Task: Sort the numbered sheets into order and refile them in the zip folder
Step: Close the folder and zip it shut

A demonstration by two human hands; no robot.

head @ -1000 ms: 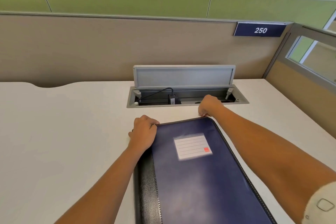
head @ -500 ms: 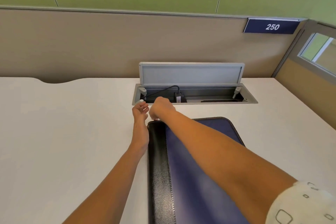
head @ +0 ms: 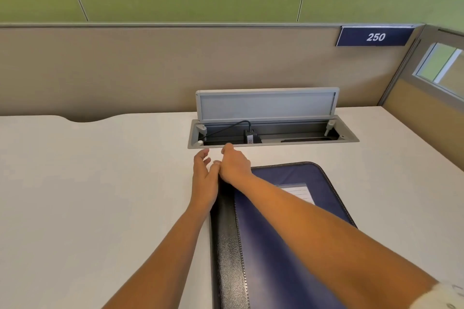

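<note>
Zip folder point(head: 276, 271) flat; right grip point(head: 233, 166) curled at far-left corner, hold unclear; left grip point(head: 204, 180) relaxed beside.

Two forearms, bare along whole visible length; left hand point(head: 204, 178) and right hand point(head: 234, 167) bare as well; only clothing in view on right arm, a cream-white sleeve point(head: 447, 296) at near right corner; soft fabric with faint grey outline print of small rounded shapes; hem crosses upper arm.
</note>
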